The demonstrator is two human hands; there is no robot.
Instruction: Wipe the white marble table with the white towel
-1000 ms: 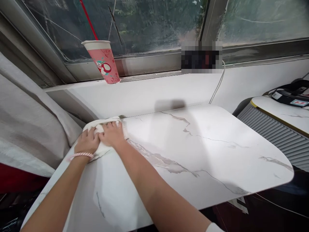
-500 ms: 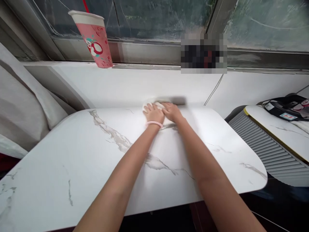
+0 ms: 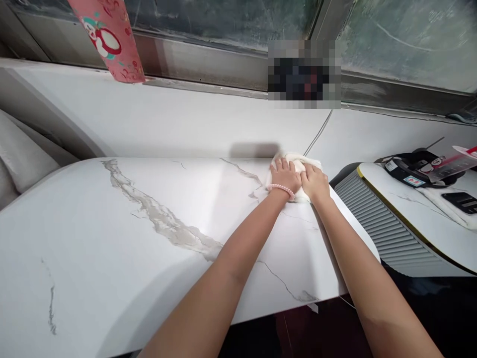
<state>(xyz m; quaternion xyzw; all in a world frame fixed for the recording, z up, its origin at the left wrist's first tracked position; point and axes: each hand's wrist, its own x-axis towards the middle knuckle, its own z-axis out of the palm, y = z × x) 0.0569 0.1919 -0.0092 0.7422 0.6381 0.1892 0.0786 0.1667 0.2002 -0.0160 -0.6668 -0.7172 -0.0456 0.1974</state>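
My left hand [image 3: 285, 175] lies palm down on the left part of the cloth [image 3: 298, 160], its fingers a little spread and pointing to the far side. My right hand [image 3: 316, 183] is just beside it on the right part of the cloth, its fingers closer together; I cannot tell whether their tips pinch any of the fabric. The thumb sides of both hands face each other with a narrow strip of white fabric between them. My left wrist wears a pink beaded bracelet [image 3: 282, 189], and both my forearms reach in from the near side, bare and fairly straight.

The cloth sits bunched on the table [image 3: 93, 238], at its far right part, close to the wall [image 3: 179, 119] and the rounded right edge. Folds of it show past my fingertips, and a bit more shows near my wrists. The table is white with grey-brown veins, the broadest running from the far left toward the middle.

At the far left, a pink cup [image 3: 112, 42] stands tilted in my view on the ledge under the window [image 3: 223, 22], its top out of view. A blurred patch [image 3: 303, 74] covers something farther right on the ledge, and a cable [image 3: 319, 132] runs down from there to behind the cloth. To the right is a ribbed cabinet [image 3: 398, 228] with a black thing [image 3: 406, 174] and a dark flat object [image 3: 462, 202] on top
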